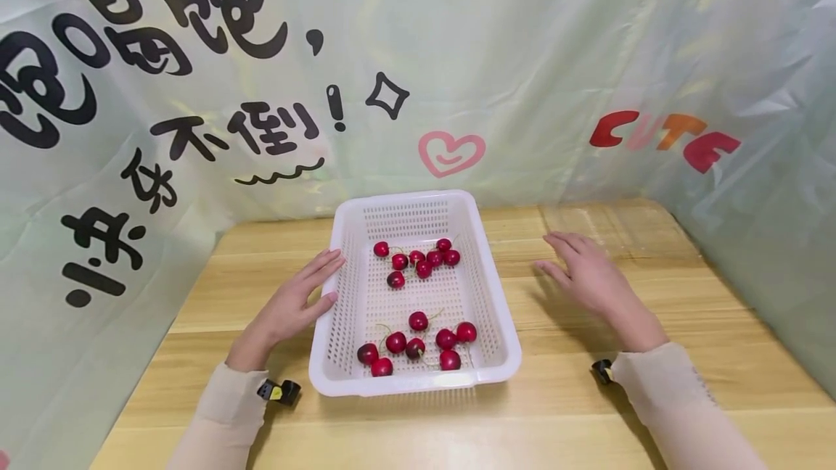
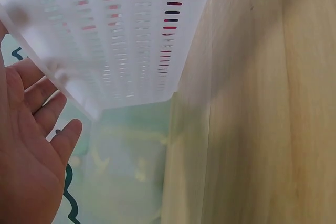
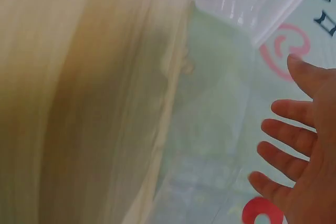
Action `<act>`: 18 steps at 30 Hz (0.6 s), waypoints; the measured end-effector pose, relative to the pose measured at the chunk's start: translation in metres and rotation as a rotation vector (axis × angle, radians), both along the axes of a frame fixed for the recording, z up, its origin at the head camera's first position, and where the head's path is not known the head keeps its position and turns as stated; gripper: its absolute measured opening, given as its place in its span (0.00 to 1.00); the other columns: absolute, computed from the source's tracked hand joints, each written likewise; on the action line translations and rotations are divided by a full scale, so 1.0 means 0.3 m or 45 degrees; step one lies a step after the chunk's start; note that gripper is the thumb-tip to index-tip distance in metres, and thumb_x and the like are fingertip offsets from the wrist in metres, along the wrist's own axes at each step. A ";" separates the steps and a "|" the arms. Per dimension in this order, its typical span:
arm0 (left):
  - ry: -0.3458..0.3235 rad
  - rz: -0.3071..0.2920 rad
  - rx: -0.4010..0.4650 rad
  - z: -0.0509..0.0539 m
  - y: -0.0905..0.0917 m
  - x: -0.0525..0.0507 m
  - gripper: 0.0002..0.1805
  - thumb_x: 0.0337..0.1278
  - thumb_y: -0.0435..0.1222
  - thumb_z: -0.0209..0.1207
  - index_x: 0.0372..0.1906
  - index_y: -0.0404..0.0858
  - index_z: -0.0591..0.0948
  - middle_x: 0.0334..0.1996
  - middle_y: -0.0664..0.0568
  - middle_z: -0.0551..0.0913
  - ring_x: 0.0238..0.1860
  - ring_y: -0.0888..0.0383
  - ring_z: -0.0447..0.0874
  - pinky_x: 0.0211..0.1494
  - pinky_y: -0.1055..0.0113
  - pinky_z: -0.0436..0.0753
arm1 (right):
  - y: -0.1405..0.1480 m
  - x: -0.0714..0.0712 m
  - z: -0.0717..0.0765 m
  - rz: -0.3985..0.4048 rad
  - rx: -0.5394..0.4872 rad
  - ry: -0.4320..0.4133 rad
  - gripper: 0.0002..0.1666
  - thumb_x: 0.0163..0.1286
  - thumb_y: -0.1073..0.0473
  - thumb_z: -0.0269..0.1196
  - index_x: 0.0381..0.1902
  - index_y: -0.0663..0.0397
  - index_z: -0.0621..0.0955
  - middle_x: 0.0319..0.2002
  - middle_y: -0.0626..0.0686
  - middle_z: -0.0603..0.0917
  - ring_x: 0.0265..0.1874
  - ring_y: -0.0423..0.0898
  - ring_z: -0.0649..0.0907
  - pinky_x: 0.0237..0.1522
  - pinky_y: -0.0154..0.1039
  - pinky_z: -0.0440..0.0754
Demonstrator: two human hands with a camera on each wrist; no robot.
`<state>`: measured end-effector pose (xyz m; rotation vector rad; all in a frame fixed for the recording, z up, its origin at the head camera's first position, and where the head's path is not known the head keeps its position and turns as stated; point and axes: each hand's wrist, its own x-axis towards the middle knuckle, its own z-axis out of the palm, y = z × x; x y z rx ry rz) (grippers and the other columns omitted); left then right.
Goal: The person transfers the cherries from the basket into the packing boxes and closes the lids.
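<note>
A white plastic basket (image 1: pixel 506 354) with slotted walls stands on the wooden table. Inside it, dark red cherries lie in two loose groups: several at the far end, around a cherry (image 1: pixel 424 269), and several at the near end, around another cherry (image 1: pixel 395 342). Some have green stems. My left hand (image 1: pixel 294 303) rests its fingertips at the basket's left rim, fingers extended. In the left wrist view, that hand (image 2: pixel 37 124) is beside the rim, its fingers partly hidden. To the right of the basket, apart from it, my right hand (image 1: pixel 591 278) hovers with spread fingers, holding nothing.
Behind the table (image 1: pixel 555 412) hangs a pale green cloth (image 1: pixel 535 56) with black characters, a pink heart (image 1: pixel 451 154) and coloured letters. A clear, shiny sheet-like patch (image 1: pixel 614 227) lies at the table's back right. Each wrist carries a small black device.
</note>
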<state>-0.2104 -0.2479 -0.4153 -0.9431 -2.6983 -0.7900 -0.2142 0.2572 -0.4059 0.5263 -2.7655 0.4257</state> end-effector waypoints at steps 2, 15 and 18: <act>-0.003 0.004 -0.002 0.003 -0.001 0.003 0.33 0.67 0.44 0.56 0.74 0.44 0.65 0.75 0.50 0.58 0.74 0.42 0.52 0.69 0.40 0.61 | 0.027 -0.006 -0.004 -0.008 0.025 0.027 0.35 0.68 0.50 0.64 0.66 0.65 0.70 0.66 0.68 0.67 0.65 0.69 0.63 0.65 0.66 0.58; 0.028 0.018 -0.002 -0.001 -0.004 0.010 0.33 0.67 0.45 0.56 0.74 0.45 0.64 0.75 0.50 0.57 0.74 0.43 0.53 0.68 0.40 0.62 | 0.113 -0.023 0.005 -0.182 0.074 -0.248 0.48 0.74 0.43 0.54 0.73 0.73 0.52 0.68 0.77 0.58 0.68 0.74 0.55 0.66 0.71 0.40; 0.030 0.017 0.008 -0.006 -0.001 0.011 0.32 0.67 0.44 0.55 0.74 0.45 0.64 0.75 0.49 0.57 0.74 0.44 0.53 0.68 0.40 0.62 | 0.118 -0.026 0.004 -0.173 0.090 -0.293 0.46 0.75 0.45 0.54 0.73 0.74 0.53 0.65 0.77 0.63 0.65 0.74 0.62 0.67 0.70 0.42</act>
